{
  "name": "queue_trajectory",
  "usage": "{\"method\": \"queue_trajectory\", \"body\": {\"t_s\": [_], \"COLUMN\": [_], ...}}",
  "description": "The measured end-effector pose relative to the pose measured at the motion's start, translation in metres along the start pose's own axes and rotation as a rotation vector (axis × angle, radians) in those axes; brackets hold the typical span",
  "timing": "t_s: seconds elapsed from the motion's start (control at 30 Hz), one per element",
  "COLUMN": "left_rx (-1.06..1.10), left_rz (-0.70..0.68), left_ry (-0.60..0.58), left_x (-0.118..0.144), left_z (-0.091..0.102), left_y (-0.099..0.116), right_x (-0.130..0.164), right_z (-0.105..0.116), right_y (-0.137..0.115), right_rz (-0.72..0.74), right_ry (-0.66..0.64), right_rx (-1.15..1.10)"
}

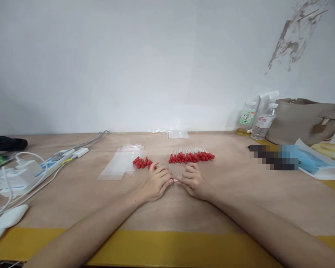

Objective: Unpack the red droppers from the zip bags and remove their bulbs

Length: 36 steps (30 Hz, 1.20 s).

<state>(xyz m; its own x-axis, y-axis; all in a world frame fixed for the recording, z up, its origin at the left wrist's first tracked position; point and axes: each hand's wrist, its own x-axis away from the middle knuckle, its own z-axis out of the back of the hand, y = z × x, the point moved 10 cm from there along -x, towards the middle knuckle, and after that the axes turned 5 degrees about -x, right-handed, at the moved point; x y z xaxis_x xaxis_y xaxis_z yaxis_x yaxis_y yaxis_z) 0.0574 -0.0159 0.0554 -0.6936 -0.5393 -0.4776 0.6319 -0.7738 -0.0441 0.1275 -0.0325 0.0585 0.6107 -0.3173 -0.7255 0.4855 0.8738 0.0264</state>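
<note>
**Inspector:** Your left hand (156, 183) and right hand (194, 182) rest on the wooden table (240, 193), fingertips meeting at the middle. Between them you pinch a small bundle of clear glass droppers (176, 172), whose tubes fan away from your fingers toward the wall. Both hands are curled, fingers bent inward around the near ends of the tubes; neither is flat or slack.

**Operator:** How tight is the hold?

**Inspector:** Closed on the tubes on each side, thumbs tucked under. A small bright piece shows right where your fingertips meet; I cannot tell what it is.

**Operator:** And the count?

**Inspector:** Two groups of red-bulbed droppers lie beyond your hands. The larger row of red bulbs (191, 156) sits just past your right hand, too many and too closely packed for you to get an exact figure from me. The smaller cluster of red bulbs (143, 162) lies just beside your left knuckles, roughly a dozen. The bundle in your grip is also too blurred to count.

**Operator:** Anything else on the table?

**Inspector:** A stack of clear plastic bags (120, 163) left of the small cluster, another bag (178, 134) by the wall. Two bottles (255, 120) and one tan handbag (304, 119) to your right. One power strip (54, 163) with white cables to your left.
</note>
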Motion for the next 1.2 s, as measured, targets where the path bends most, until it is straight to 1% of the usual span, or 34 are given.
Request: {"method": "queue_trajectory", "body": {"t_s": [0.23, 0.37, 0.5, 0.57, 0.6, 0.67, 0.73, 0.77, 0.83, 0.9, 0.93, 0.97, 1.03, 1.1, 1.2], "left_rx": [-0.008, -0.014, -0.036, -0.057, -0.064, -0.053, 0.002, 0.028, -0.001, -0.061, -0.077, -0.081, -0.074, -0.06, -0.057], "left_rz": [-0.035, -0.043, -0.055, -0.031, 0.007, 0.14, 0.321, 0.404, 0.571, 0.724, 0.788, 0.829, 0.871, 0.878, 0.883], "left_ry": [-0.06, -0.064, -0.043, -0.031, -0.013, 0.056, 0.146, 0.173, 0.269, 0.302, 0.277, 0.247, 0.193, 0.158, 0.088], "left_x": [0.001, 0.004, 0.008, 0.01, 0.011, 0.014, 0.022, 0.027, 0.04, 0.052, 0.057, 0.06, 0.063, 0.062, 0.061], "left_z": [0.0, 0.003, 0.005, 0.006, 0.007, 0.016, 0.027, 0.031, 0.045, 0.053, 0.052, 0.05, 0.042, 0.035, 0.026], "left_y": [0.005, 0.008, 0.009, 0.003, -0.005, -0.033, -0.073, -0.094, -0.137, -0.174, -0.189, -0.2, -0.212, -0.216, -0.215], "right_x": [0.006, 0.01, 0.011, 0.01, 0.01, 0.011, 0.014, 0.015, 0.019, 0.021, 0.021, 0.02, 0.019, 0.018, 0.018], "right_z": [0.011, 0.016, 0.018, 0.021, 0.023, 0.031, 0.039, 0.042, 0.043, 0.038, 0.035, 0.031, 0.025, 0.021, 0.016], "right_y": [-0.015, -0.022, -0.024, -0.02, -0.016, -0.001, 0.022, 0.033, 0.054, 0.068, 0.071, 0.073, 0.074, 0.072, 0.069], "right_rz": [0.178, 0.256, 0.269, 0.246, 0.223, 0.135, -0.006, -0.084, -0.23, -0.344, -0.386, -0.421, -0.471, -0.498, -0.509], "right_ry": [0.025, 0.02, 0.012, 0.017, 0.029, 0.079, 0.137, 0.158, 0.164, 0.138, 0.119, 0.101, 0.079, 0.07, 0.064], "right_rx": [0.122, 0.135, 0.096, 0.079, 0.074, 0.076, 0.091, 0.103, 0.125, 0.133, 0.128, 0.119, 0.095, 0.073, 0.073]}}
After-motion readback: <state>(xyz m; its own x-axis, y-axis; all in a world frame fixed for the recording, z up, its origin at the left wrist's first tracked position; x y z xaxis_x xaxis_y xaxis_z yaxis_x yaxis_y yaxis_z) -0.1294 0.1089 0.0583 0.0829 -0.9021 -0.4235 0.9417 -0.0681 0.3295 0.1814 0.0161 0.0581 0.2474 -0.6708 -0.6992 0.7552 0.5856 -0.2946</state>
